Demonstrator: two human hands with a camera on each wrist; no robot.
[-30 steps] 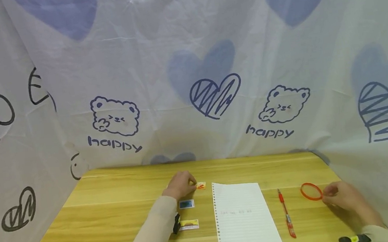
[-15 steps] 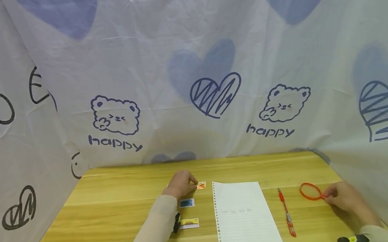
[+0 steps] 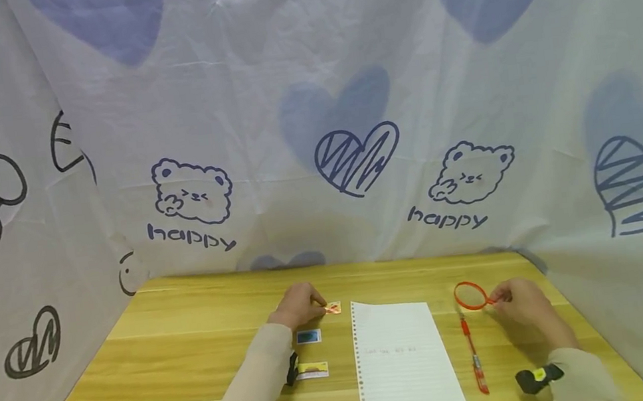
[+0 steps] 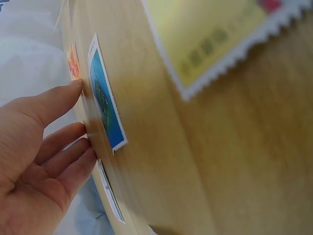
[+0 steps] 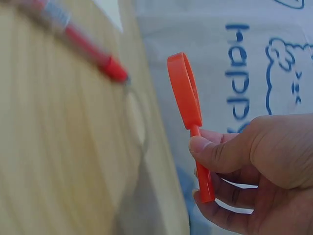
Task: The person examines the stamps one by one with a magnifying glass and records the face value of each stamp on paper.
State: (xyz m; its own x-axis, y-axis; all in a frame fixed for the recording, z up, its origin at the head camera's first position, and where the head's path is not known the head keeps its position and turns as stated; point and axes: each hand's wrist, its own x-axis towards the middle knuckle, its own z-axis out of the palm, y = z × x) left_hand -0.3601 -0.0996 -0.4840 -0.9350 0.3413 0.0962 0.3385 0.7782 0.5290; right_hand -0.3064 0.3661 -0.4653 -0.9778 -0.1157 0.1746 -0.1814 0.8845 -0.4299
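My right hand (image 3: 521, 302) holds a red magnifying glass (image 5: 184, 95) by its handle, thumb and fingers curled round it. Its lens ring is raised above the table near the tip of a red pen (image 3: 474, 357). Over at the back, left of the paper, my left hand (image 3: 298, 306) rests with relaxed fingers on the table, thumb tip at the edge of an orange-red stamp (image 3: 333, 307). A blue stamp (image 4: 103, 98) and a yellow stamp (image 3: 313, 370) lie in a column nearer to me. Another stamp (image 4: 110, 191) shows below the left fingers in the left wrist view.
A lined sheet of paper (image 3: 409, 377) with punched holes and faint writing lies mid-table, between the stamps and the pen. Printed white cloth (image 3: 271, 186) hangs behind the wooden table (image 3: 139, 383) and along both its sides.
The right hand has carried the magnifying glass leftward and farther back, from the right side of the table to above the pen's tip. My left hand stays by the orange-red stamp.
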